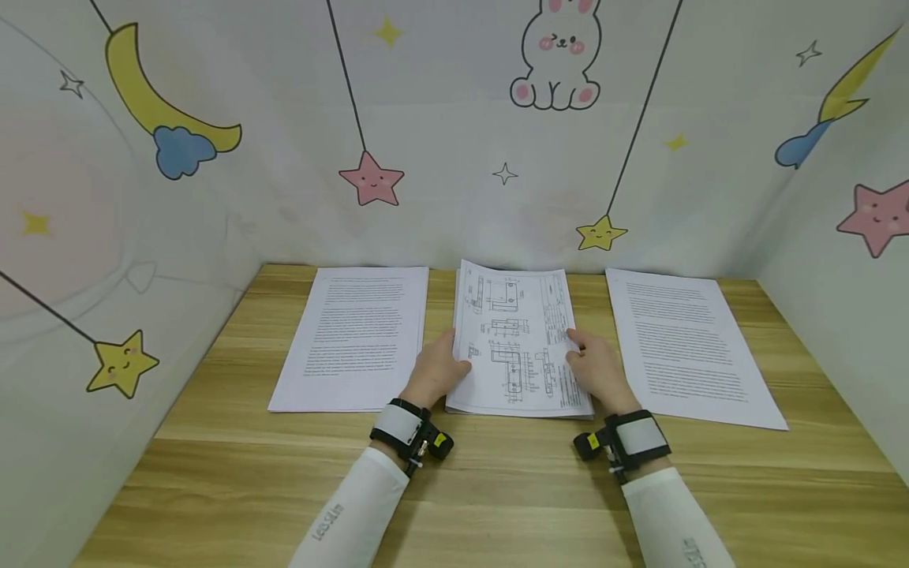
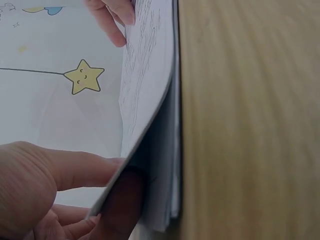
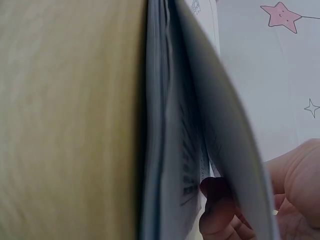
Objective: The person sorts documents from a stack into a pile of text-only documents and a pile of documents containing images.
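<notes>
A stack of paper printed with technical drawings [image 1: 525, 335] lies in the middle of the table. At its left edge my left hand [image 1: 435, 372] pinches the upper sheets, thumb on top and fingers underneath. My right hand [image 1: 602, 371] grips the right edge the same way. In the left wrist view the held sheets [image 2: 145, 85] bend up at the side, leaving a dark gap over the lower sheets [image 2: 162, 185]. The right wrist view shows the raised sheets [image 3: 225, 110] apart from the pages below [image 3: 175, 150], with fingertips [image 3: 217, 212] in between.
Text-printed paper [image 1: 355, 339] lies left of the middle stack, and more text pages [image 1: 685, 347] lie to its right, slightly turned. Wood-grain tabletop [image 1: 511, 489] shows in front. A white cloth backdrop [image 1: 454, 213] with cartoon stars and a rabbit rises behind and at both sides.
</notes>
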Tool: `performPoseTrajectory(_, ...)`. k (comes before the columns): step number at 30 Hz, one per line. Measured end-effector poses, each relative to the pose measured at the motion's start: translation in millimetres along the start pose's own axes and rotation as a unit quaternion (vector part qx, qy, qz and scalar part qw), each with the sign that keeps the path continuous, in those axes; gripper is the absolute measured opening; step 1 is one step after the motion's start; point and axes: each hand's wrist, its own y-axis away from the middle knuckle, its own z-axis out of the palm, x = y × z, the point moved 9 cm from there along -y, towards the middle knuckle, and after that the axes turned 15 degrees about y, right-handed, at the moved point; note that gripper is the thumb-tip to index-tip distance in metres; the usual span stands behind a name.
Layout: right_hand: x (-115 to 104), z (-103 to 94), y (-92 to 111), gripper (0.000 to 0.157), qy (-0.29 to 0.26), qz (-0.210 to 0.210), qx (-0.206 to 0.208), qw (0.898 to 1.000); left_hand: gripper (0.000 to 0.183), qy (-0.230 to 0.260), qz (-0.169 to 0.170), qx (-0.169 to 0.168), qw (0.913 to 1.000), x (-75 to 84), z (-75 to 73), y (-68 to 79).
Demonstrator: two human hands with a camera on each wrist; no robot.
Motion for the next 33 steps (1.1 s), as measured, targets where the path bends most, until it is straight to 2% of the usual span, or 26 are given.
performPoseTrajectory(15,-3.9,2.7,-0.4,0.057,0.058,-0.018,-0.009,0.998,0.059,-0.075,0.031,0.021,0.9965,10.8,-2.7,2.6)
performPoseTrajectory(24,-3.4,2.0,0.0,0.060,0.113,-0.015,-0.011,0.993,0.032,-0.133,0.022,0.032,0.9903,8.2,-7.7,2.2)
performPoseTrajectory(30,0.9,-2.3,0.9,0.060,0.118,-0.024,-0.003,0.993,0.020,-0.150,0.023,0.040,0.9875,8.0,-10.9,2.0)
performPoseTrajectory(33,2.2,-3.9,1.4,0.058,0.113,-0.029,-0.005,0.993,0.020,-0.150,0.032,0.051,0.9869,10.0,-13.4,3.0)
